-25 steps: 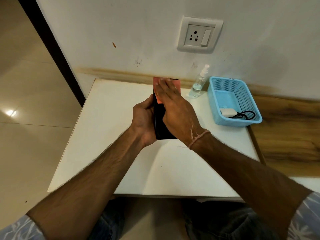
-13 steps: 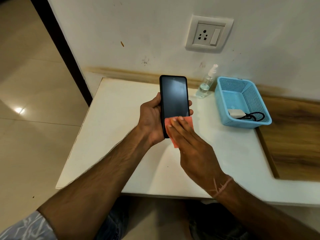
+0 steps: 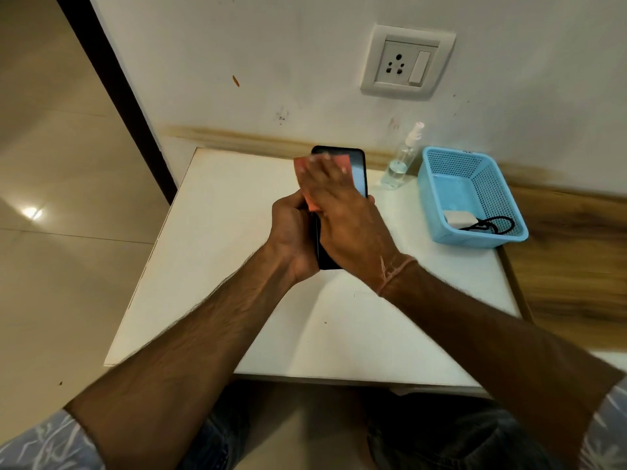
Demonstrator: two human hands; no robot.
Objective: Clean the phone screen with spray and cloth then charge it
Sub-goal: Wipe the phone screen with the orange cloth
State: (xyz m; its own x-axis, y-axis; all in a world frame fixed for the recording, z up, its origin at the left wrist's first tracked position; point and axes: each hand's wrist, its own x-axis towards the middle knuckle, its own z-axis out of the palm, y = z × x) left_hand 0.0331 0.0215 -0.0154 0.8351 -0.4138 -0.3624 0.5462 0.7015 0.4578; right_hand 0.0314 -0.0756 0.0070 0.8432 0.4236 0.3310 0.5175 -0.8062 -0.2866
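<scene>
My left hand (image 3: 291, 232) grips a black phone (image 3: 360, 171) by its left edge, holding it above the white table (image 3: 217, 266) with the screen facing me. My right hand (image 3: 342, 215) lies flat over the screen and presses an orange cloth (image 3: 307, 184) against its upper part. Most of the screen is hidden under that hand; only its top right strip and bottom edge show. A clear spray bottle (image 3: 402, 161) stands at the back of the table by the wall. A white charger (image 3: 459, 219) with a black cable (image 3: 493, 225) lies in the blue basket (image 3: 437, 198).
A wall socket with a switch (image 3: 407, 62) sits above the table's back edge. The basket stands at the table's right back corner, beside a wooden surface (image 3: 570, 259). Tiled floor (image 3: 68, 232) lies to the left. My knees show below the front edge.
My right hand has slid the cloth from the bottom of the screen back up to its top. The left hand keeps its hold on the phone.
</scene>
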